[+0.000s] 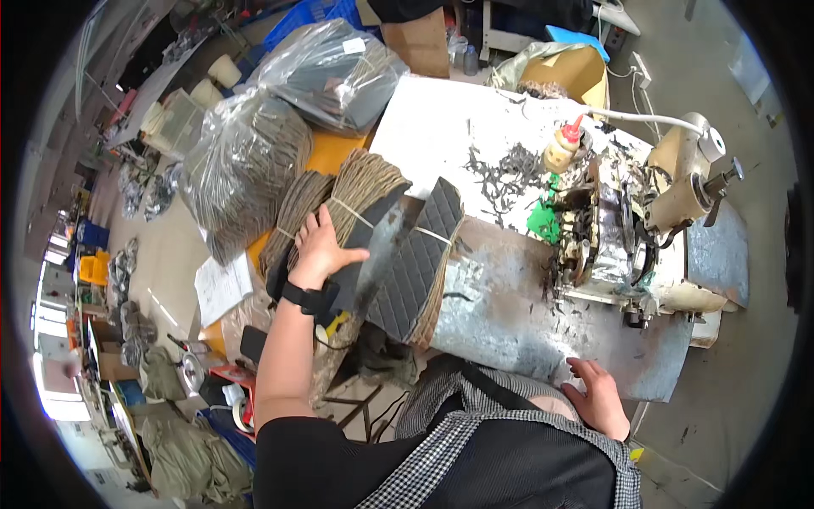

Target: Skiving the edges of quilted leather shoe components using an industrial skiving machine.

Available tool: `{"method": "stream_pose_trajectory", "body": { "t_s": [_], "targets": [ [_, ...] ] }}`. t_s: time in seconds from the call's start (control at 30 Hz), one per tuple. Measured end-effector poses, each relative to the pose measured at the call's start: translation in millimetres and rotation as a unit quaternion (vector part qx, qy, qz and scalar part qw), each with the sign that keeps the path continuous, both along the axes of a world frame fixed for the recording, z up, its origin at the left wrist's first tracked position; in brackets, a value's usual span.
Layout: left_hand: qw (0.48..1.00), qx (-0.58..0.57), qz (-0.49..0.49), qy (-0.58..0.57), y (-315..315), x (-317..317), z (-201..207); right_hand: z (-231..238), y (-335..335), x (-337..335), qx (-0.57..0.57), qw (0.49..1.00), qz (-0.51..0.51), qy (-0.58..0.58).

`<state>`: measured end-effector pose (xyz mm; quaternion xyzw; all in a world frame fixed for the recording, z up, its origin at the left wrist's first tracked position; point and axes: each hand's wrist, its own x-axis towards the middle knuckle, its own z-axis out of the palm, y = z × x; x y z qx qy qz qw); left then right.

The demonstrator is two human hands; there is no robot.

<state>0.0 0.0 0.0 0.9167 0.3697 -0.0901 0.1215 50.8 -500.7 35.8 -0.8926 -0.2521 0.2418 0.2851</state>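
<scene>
My left hand (317, 251), fingers spread, reaches over a tied bundle of brown and dark fabric pieces (366, 180). It seems to touch the bundle's near side, though the exact contact is hidden. A second brown bundle (295, 212) lies just left of it. To the right, a stack of dark quilted pieces (413, 270) is bound with a pale band and rests at a slant on the metal worktop (500, 297). At the worktop's front edge my right hand (600, 399) holds nothing; its fingers are loosely bent and apart.
An industrial sewing machine (619, 229) stands at the right, beside a red-capped bottle (562, 146). Dark scraps (517, 174) litter the white surface. Clear plastic bags (246, 165) of pieces sit at the far left, above a paper sheet (223, 288). A lined carton (577, 72) stands behind.
</scene>
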Motion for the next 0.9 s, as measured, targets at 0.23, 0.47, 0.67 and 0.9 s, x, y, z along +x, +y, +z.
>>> {"method": "stream_pose_trajectory", "body": {
  "t_s": [0.23,0.47,0.67,0.9],
  "targets": [
    [0.997,0.005,-0.005,-0.081,43.2,17.7,-0.1,0.0,19.1,-2.6,0.027,0.999,0.022,-0.032],
    [0.952,-0.128,0.003,-0.277,-2.7,-7.3,102.4,11.5,6.1,25.5,0.032,0.994,0.083,-0.057],
    [0.749,-0.582,-0.087,-0.305,-119.4,-1.2,141.6,72.3,43.3,60.4,0.198,0.955,0.185,-0.123],
    [0.583,-0.779,-0.03,-0.23,-231.9,18.0,94.3,66.1,70.4,62.3,0.34,0.876,0.152,-0.306]
  ]
}}
